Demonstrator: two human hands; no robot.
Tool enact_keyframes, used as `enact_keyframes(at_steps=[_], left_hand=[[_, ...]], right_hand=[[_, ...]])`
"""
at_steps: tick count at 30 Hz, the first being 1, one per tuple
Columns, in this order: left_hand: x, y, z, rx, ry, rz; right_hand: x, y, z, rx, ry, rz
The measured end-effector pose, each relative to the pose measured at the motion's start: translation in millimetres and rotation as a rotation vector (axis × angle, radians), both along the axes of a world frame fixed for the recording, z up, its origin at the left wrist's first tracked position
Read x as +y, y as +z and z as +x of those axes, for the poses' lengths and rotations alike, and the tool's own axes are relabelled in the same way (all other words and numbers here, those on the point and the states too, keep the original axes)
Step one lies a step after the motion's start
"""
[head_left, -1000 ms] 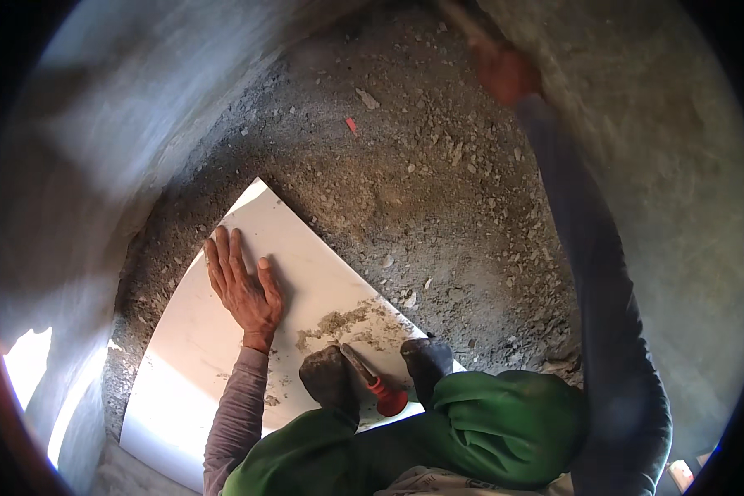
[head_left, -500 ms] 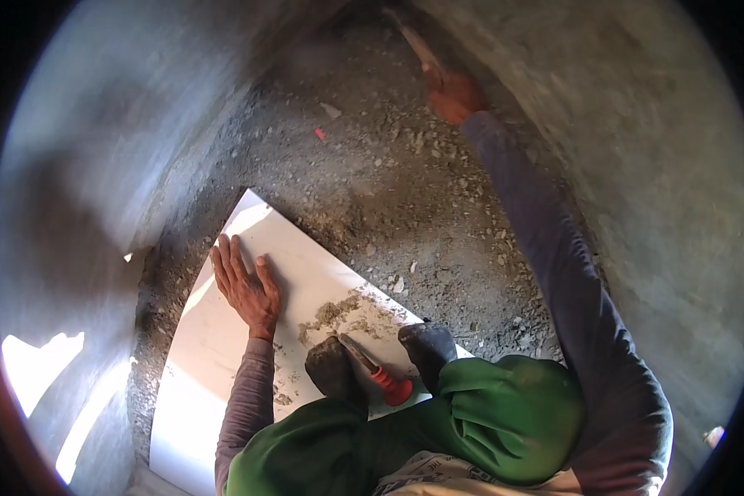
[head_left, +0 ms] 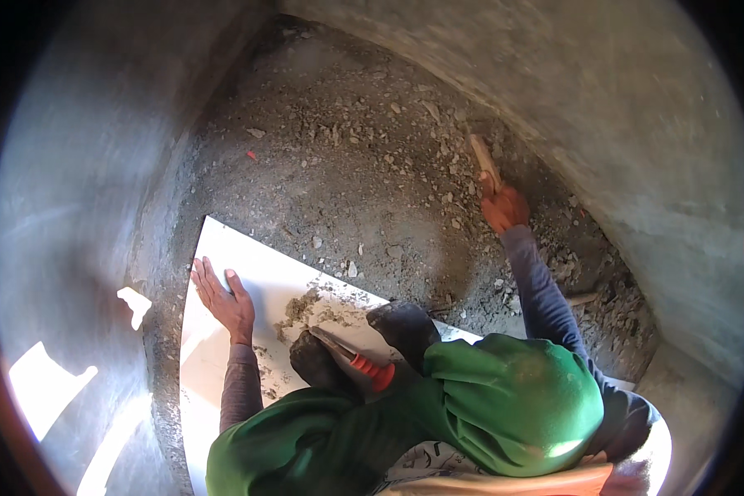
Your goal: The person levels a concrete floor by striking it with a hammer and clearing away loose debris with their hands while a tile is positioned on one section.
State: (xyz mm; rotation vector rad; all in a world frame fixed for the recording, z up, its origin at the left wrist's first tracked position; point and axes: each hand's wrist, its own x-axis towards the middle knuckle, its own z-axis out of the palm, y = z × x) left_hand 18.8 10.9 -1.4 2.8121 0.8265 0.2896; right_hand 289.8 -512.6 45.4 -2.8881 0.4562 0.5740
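Note:
My left hand [head_left: 225, 302] lies flat, fingers spread, near the left edge of a white board [head_left: 211, 364]. The board rests on the rubble floor beneath my feet, with patches of grey dirt [head_left: 302, 306] on it. Out to the right, my right hand [head_left: 504, 207] is closed round a short light-brown piece of wood [head_left: 484, 157]. That wood points away from me, low over the gravel beside the right wall. Between my dark shoes lies a chisel-like tool [head_left: 370, 369] with a red grip and a metal shaft; neither hand touches it.
Grey concrete walls [head_left: 603, 107] close in on both sides and meet the floor at the far end. Loose gravel and stones [head_left: 372, 165] cover the floor, with a small red scrap [head_left: 251, 155] among them. Another wood piece [head_left: 583, 298] lies near my right forearm. Sunlight patches the left wall.
My right hand has drawn back toward me along the right wall with the wood still in it. My left hand stays flat on the board. The view has shifted.

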Motion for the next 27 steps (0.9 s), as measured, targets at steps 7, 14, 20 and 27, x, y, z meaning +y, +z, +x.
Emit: enact_keyframes(at_steps=[7,14,20,27], left_hand=[[49.2,10.9,14.2,0.071,-0.094,0.025],[70.6,69.1,42.9,0.314,-0.296,-0.222],[98.4,102.8,-80.4,0.139,0.079,-0.51],[138.5,70.7,-76.2,0.071,-0.129,-0.172]], right_hand=[[89.2,16.2,2.1,-0.186,0.308,0.375],[95.8,34.3,87.9,0.016,0.416,0.178],[-68.3,5.7,9.9,0.012,0.165,-0.189],[2.5,39.5,-11.6,-0.226,0.588,0.054]])
